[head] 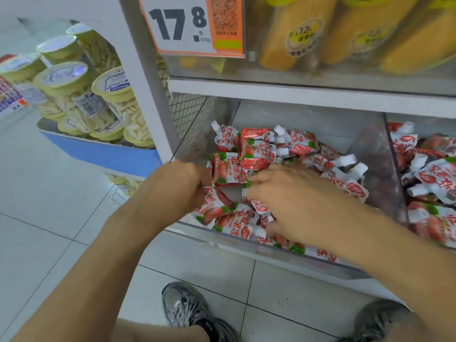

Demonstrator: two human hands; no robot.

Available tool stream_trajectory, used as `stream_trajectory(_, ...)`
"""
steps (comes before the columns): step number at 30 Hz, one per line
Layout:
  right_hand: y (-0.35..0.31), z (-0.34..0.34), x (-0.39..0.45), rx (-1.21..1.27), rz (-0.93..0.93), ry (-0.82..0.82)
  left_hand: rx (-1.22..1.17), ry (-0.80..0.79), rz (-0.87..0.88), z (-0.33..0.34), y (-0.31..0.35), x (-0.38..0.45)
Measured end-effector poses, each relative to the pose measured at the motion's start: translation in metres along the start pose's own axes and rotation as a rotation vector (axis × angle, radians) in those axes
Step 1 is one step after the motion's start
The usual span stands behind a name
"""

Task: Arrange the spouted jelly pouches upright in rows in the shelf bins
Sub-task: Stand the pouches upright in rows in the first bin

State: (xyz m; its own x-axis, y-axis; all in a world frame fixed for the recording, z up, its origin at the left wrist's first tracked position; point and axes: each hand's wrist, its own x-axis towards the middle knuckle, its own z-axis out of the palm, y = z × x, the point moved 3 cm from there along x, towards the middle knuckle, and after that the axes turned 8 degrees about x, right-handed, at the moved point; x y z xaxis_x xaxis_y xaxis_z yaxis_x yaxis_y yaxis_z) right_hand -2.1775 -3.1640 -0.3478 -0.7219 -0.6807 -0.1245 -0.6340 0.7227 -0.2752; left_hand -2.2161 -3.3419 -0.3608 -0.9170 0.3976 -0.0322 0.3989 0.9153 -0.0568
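White metal shelf unit [296, 95] fills 12 to 3 o'clock of the head view; pale tiled floor [61, 218] occupies 6 to 9 o'clock. Lower shelf holds a clear plastic bin [259, 245] at centre, split from a neighbouring bin [394, 156] at 3 o'clock by a transparent divider. Both hold red-and-white spouted jelly pouches [303, 144], strawberry print, white caps, lying jumbled at mixed angles, none clearly upright in a row. Upper shelf at 1 o'clock: large yellow pouches [283, 40] behind a clear front. Price card [187, 25] reading 17.8 hangs at 12 o'clock. At 10 o'clock, a blue-sided display [103, 154] stacked with clear tubs of pale snack sticks [74, 95], yellow rims. Two grey sneakers [187, 309] at 6 o'clock on the floor. Left hand [177, 186] at the bin's front-left corner, fingers curled around one pouch [212, 206], which it holds. Right hand [288, 201] lies palm-down over the heap at centre, fingers spread toward 9 o'clock and bent slightly, tips touching the pouches; cannot tell whether it has hold of any, the fingertips being partly hidden.
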Motion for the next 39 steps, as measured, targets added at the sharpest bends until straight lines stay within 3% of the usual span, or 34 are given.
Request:
stream_trajectory(3, 0.003, 0.017, 0.012, 0.113, 0.039, -0.081, -0.100, 0.006, 0.016, 0.003, -0.006, -0.012)
stream_trajectory(6, 0.007, 0.041, 0.028, -0.063, 0.022, -0.158, -0.101, -0.039, 0.037, 0.016, -0.010, -0.015)
stream_trajectory(13, 0.006, 0.052, 0.028, -0.212, -0.123, -0.079, -0.185, -0.006, 0.064, 0.013, -0.017, -0.024)
stream_trajectory(24, 0.022, -0.009, 0.001, -0.011, 0.185, 0.109, -0.093, -0.082, 0.052, 0.012, -0.011, -0.026)
stream_trajectory(27, 0.030, -0.022, 0.002, -0.014, 0.250, 0.174, -0.174, -0.143, 0.062, 0.018, -0.010, -0.031)
stream_trajectory(30, 0.038, -0.018, 0.015, -0.076, 0.281, 0.203, -0.289, -0.101, 0.021, 0.016, -0.010, -0.033)
stream_trajectory(34, 0.027, -0.003, 0.039, 0.057, 0.237, 0.302, -0.369, -0.016, -0.031, 0.015, -0.011, -0.038)
stream_trajectory(37, 0.008, 0.007, 0.053, 0.305, 0.173, 0.404, -0.420, 0.004, -0.042, 0.014, -0.012, -0.043)
stream_trajectory(39, -0.004, 0.021, 0.064, 0.425, 0.114, 0.318, -0.438, 0.016, -0.019, 0.014, -0.011, -0.046)
